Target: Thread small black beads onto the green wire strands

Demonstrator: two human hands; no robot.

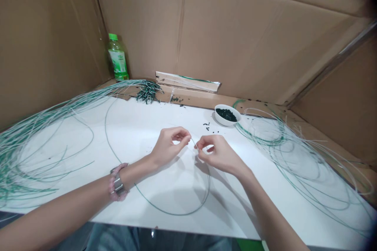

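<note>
Over the middle of the white table, my left hand [171,145] and my right hand [220,153] face each other in pinches. A short, pale stretch of thin wire runs between their fingertips, and both hands grip it. From there a long green wire [184,215] curves down in a wide loop, passes by my left forearm and rises toward the upper left. Whether a small part sits on the wire at the fingertips is too fine to tell. Behind my right hand stands a white bowl [218,120] of small dark green pieces [226,115].
Many green and white wires [59,113] spread over the left side, their dark-tipped ends bunched [148,91] at the back. Coiled wires [277,141] lie at right. A green-capped bottle [118,59] stands in the back left corner. Cardboard walls [235,27] enclose the table.
</note>
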